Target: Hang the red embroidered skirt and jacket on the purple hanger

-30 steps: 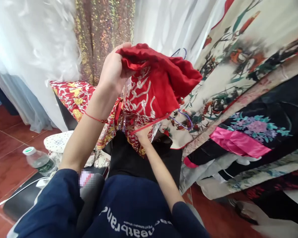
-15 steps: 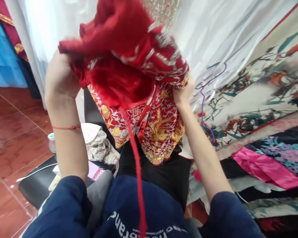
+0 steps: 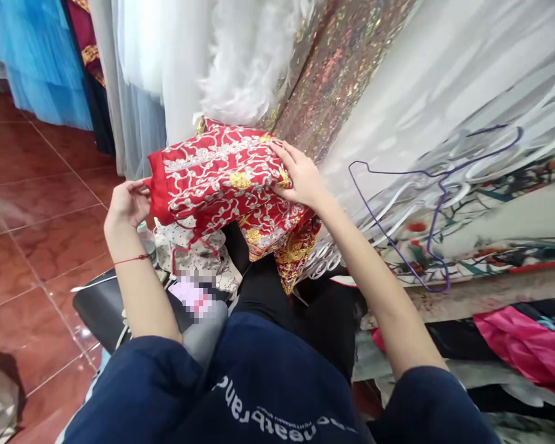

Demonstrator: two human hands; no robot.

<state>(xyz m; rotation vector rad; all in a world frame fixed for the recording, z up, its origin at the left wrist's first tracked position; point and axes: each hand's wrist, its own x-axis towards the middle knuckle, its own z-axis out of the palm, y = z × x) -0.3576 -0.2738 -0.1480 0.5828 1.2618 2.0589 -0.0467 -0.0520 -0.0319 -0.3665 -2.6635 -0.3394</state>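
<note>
A red embroidered garment (image 3: 222, 169) with silver scrolls and gold motifs hangs folded between my hands, above my lap. At its plain red band on the left end, my left hand (image 3: 127, 206) pinches the edge with curled fingers. My right hand (image 3: 300, 176) lies over the garment's right part, fingers on top and thumb below, gripping the cloth. Its gold-trimmed lower points droop over my black trousers (image 3: 263, 296). A thin red cord dangles under the left part, in front of a white dotted cloth (image 3: 189, 246).
White gowns (image 3: 185, 61) and a sequined fabric (image 3: 337, 68) hang ahead. A purple hanger (image 3: 393, 169) rests among white hangers on the right. A black seat (image 3: 102, 308) on the left bears a phone-like pink item (image 3: 192, 297). Bright pink cloth (image 3: 527, 345) lies at lower right.
The garment has come down from a raised, opened-up position and now lies flatter and folded, embroidered side up. My left hand moved lower; the right hand shifted left onto the cloth's top.
</note>
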